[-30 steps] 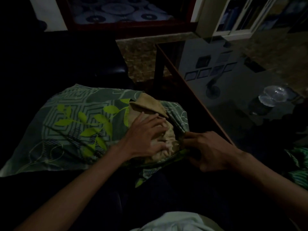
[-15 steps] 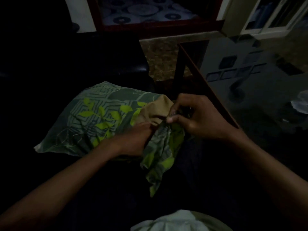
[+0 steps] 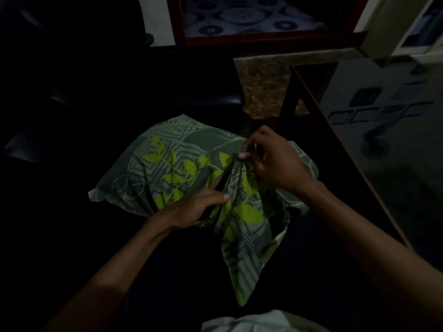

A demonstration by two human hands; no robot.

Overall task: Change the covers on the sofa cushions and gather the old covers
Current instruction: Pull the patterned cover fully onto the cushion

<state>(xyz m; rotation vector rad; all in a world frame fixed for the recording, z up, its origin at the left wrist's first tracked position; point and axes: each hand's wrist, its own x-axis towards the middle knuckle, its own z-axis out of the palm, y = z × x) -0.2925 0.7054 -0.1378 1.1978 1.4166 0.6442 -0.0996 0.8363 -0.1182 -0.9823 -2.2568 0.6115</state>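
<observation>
The green leaf-print cover (image 3: 172,168) lies on the dark sofa (image 3: 96,92), at its middle. At two o'clock on it the right hand (image 3: 271,161) pinches a bunched fold. The left hand (image 3: 194,209), at six o'clock, rests on the cloth (fingers loosely curled, its grip unclear). A glass table (image 3: 383,140) stands at three o'clock.

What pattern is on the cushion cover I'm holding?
The cushion cover is dull green with bright lime leaves and pale geometric line work, seen in the head view.
</observation>
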